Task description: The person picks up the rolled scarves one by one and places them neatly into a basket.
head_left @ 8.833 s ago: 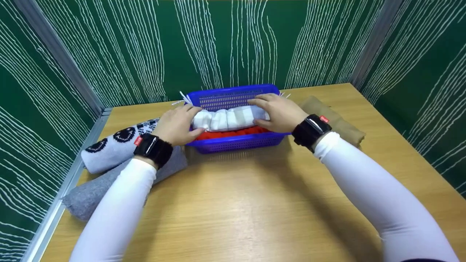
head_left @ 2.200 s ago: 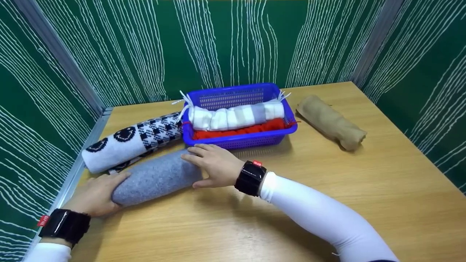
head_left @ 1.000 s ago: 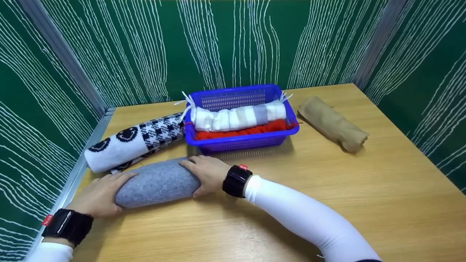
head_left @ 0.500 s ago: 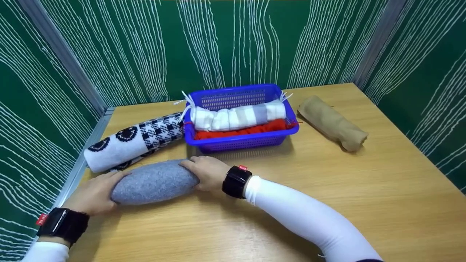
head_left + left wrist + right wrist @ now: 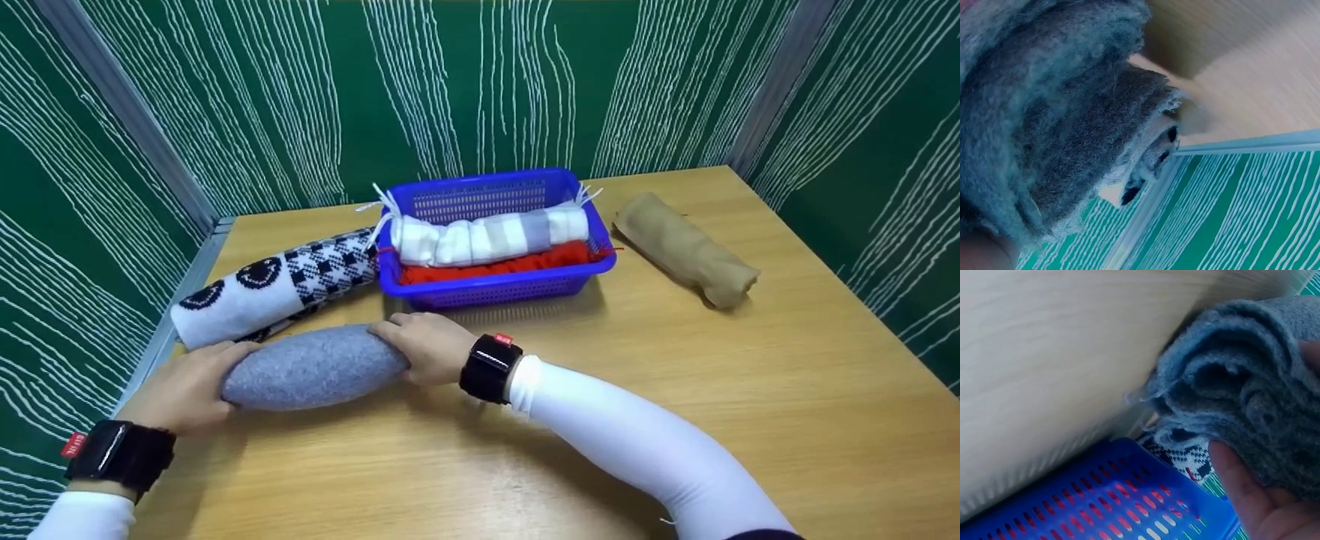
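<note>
Both hands have squeezed the grey roll (image 5: pixel 315 367) shorter on the bench (image 5: pixel 600 390); left hand (image 5: pixel 180 386) and right hand (image 5: pixel 424 346) fingers cup its ends. Soft, light, likely to unroll.

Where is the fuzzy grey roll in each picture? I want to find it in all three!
Head: the grey roll lies low and left on the table, the left hand and right hand each cupping one end.
Left wrist: it fills the left half, seen end-on.
Right wrist: it sits upper right, fingers under it.
Shared landmark: the black-and-white patterned roll, which peeks out beside the grey roll in both wrist views.
</note>
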`<state>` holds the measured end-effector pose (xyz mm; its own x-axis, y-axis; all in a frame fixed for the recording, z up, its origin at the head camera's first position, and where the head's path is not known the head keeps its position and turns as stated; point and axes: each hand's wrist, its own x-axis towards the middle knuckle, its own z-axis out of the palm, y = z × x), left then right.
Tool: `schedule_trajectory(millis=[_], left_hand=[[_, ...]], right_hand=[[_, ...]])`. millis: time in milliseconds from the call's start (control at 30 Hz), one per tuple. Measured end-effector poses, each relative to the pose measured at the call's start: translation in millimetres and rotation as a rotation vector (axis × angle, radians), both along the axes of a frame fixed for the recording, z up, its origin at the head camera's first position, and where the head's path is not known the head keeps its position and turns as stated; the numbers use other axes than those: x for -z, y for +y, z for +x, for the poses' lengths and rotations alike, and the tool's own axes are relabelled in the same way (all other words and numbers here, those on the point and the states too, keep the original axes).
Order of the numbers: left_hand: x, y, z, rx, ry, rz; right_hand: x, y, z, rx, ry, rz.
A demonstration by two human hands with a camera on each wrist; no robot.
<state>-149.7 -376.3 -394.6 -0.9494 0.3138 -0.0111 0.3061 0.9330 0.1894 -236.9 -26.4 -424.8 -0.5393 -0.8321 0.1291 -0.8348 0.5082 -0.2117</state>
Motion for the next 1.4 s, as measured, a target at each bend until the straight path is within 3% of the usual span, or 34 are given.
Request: schedule_trajectory(millis=[333,667,933,1200,1400], left_hand=[[-14.6,1,-4.0,0.045,0.06,0.009],[-36.2,8,-4.0,0.019,0.052,0.021],[-52.0,12,-6.1,0.04,0.107,0.005],[-62.5,15,-7.2,0.042,0.147,-0.008],[-69.7,18,-9.1,0.034,0.136,-0.008]], right_hand=[[-13.4,5,3.6,0.012,0.025,-0.011],[-31.8,13,8.6,0.007,0.061,-0.03],[-48.7,20,9.3,0.01,0.08,-0.052],[-59.7,24,10.4,0.004,0.101,-0.068],[-66.3,28,9.8,-0.002,0.088,-0.092]])
